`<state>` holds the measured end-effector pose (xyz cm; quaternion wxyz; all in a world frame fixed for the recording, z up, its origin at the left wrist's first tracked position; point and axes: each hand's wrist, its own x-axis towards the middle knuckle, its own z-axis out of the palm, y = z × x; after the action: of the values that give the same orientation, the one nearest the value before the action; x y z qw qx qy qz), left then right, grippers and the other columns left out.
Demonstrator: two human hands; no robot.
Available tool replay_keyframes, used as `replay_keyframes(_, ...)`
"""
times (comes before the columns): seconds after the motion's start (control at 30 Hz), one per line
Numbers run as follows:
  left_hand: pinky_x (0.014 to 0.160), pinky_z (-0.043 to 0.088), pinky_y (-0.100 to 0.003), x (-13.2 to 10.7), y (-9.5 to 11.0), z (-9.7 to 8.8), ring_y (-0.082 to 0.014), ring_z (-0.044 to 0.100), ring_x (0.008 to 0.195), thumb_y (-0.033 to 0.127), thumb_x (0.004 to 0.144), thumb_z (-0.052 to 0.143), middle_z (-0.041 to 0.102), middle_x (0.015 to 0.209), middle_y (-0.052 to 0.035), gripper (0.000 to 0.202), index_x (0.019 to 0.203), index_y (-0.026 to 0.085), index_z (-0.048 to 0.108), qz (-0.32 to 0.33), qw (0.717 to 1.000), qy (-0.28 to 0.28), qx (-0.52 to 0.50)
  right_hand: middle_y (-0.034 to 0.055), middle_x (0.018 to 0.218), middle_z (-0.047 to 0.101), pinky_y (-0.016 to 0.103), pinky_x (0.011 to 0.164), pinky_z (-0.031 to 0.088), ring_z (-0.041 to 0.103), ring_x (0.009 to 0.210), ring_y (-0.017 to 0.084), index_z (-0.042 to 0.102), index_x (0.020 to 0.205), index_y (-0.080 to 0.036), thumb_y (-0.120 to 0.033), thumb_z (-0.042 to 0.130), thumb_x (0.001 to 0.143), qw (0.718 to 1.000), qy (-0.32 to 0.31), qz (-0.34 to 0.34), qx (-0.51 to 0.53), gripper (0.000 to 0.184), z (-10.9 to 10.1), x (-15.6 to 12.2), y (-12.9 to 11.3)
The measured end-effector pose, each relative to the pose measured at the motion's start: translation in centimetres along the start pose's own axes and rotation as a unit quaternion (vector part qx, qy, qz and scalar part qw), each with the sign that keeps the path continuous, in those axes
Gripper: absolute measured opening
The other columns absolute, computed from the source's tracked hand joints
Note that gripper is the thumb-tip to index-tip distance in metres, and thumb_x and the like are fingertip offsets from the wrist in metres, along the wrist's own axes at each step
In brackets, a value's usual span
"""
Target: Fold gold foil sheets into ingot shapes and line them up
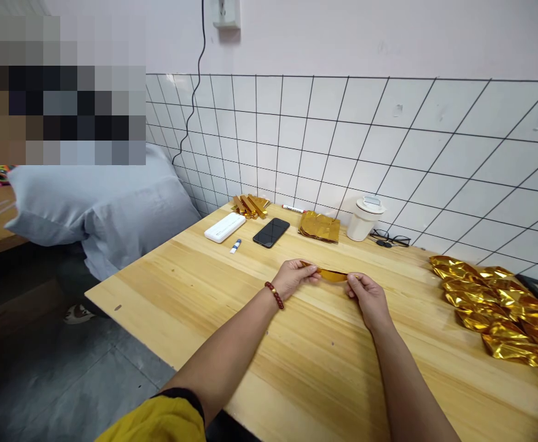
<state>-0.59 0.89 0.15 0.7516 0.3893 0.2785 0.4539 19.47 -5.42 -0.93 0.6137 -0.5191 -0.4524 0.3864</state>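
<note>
A narrow folded strip of gold foil paper [332, 275] lies stretched between my two hands, just above the wooden table [213, 288]. My left hand [294, 277], with a red bead bracelet on its wrist, pinches the strip's left end. My right hand [368, 296] pinches its right end. Both hands are closed on the strip near the middle of the table.
A pile of gold foil sheets [499, 319] lies at the right. At the back stand folded gold pieces [250, 205], a gold stack [319, 227], a black phone [271, 232], a white power bank [225, 227], a small tube [235, 246], a white cup [363, 218] and glasses [391, 239]. A person in grey [107, 202] sits at the left.
</note>
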Motion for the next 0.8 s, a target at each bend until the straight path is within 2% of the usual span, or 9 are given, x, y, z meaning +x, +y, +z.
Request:
replay_keyframes(0.13, 0.065, 0.055, -0.026, 0.04, -0.01, 0.15, -0.0143, 0.068, 0.064, 0.033, 0.057, 0.095, 0.074, 0.073, -0.0084, 0.040, 0.077, 0.007, 0.071, 0.007, 1.000, 0.017, 0.010, -0.0010, 0.063, 0.065, 0.029, 0.060, 0.043, 0.051, 0.057, 0.013, 0.071, 0.110, -0.019, -0.060, 0.082, 0.066, 1.000, -0.006, 0.006, -0.002, 0.061, 0.11, -0.09, -0.01)
replay_keyframes(0.2, 0.064, 0.055, -0.026, 0.05, -0.07, 0.17, -0.0143, 0.068, 0.064, 0.034, 0.058, 0.094, 0.073, 0.073, -0.0083, 0.040, 0.076, 0.008, 0.070, 0.014, 1.000, 0.020, 0.015, -0.0011, 0.063, 0.065, 0.029, 0.061, 0.043, 0.052, 0.057, 0.013, 0.069, 0.117, -0.019, -0.059, 0.082, 0.066, 1.000, -0.007, 0.008, -0.009, 0.066, 0.11, -0.18, -0.10)
replay_keyframes(0.43, 0.068, 0.054, -0.027, 0.38, -0.54, 0.12, -0.0131, 0.067, 0.066, 0.050, 0.050, 0.093, 0.073, 0.077, -0.0063, 0.054, 0.076, 0.010, 0.069, 0.049, 0.998, 0.000, 0.043, 0.0041, 0.065, 0.068, 0.030, 0.060, 0.046, 0.053, 0.058, 0.014, 0.077, 0.090, -0.017, -0.066, 0.078, 0.066, 0.998, -0.008, 0.018, -0.059, 0.055, 0.20, -0.16, -0.14)
replay_keyframes(0.63, 0.075, 0.054, -0.030, 0.45, -0.63, 0.06, -0.0139, 0.068, 0.070, 0.043, 0.043, 0.097, 0.072, 0.078, -0.0049, 0.058, 0.082, 0.010, 0.068, 0.047, 0.998, 0.010, 0.038, 0.0043, 0.066, 0.069, 0.030, 0.061, 0.048, 0.055, 0.058, 0.015, 0.078, 0.090, -0.016, -0.068, 0.077, 0.065, 0.996, -0.001, 0.021, -0.090, 0.058, 0.35, -0.13, 0.12)
replay_keyframes(0.8, 0.079, 0.055, -0.031, 0.26, -0.57, 0.15, -0.0137, 0.069, 0.073, 0.039, 0.044, 0.098, 0.073, 0.084, -0.0057, 0.059, 0.087, 0.010, 0.069, 0.041, 0.999, 0.015, 0.019, 0.0041, 0.066, 0.070, 0.030, 0.062, 0.049, 0.055, 0.058, 0.015, 0.078, 0.092, -0.017, -0.070, 0.076, 0.066, 0.994, -0.006, 0.020, -0.110, 0.059, 0.40, -0.28, -0.06)
